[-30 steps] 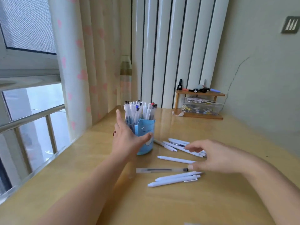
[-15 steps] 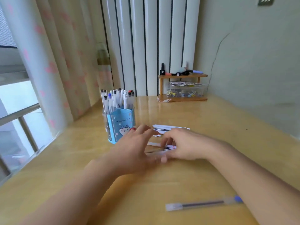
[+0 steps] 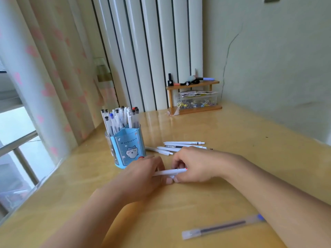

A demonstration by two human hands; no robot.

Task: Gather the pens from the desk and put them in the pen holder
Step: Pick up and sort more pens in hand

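Observation:
A blue pen holder with a cartoon cat stands on the wooden desk, packed with several upright pens. Just right of it, my left hand and my right hand meet over a small bunch of white pens, both closed around it low on the desk. Behind my hands lies a loose cluster of white pens. A clear pen with a blue cap lies alone near the front, partly under my right forearm.
A small wooden shelf with a clear box of clips and small items stands at the back against white vertical blinds. A heart-patterned curtain and window run along the desk's left edge. A wall bounds the right side.
My left hand left the holder's side and joined my right hand over the white pens. The view swung right and down, bringing the blue-capped pen into sight.

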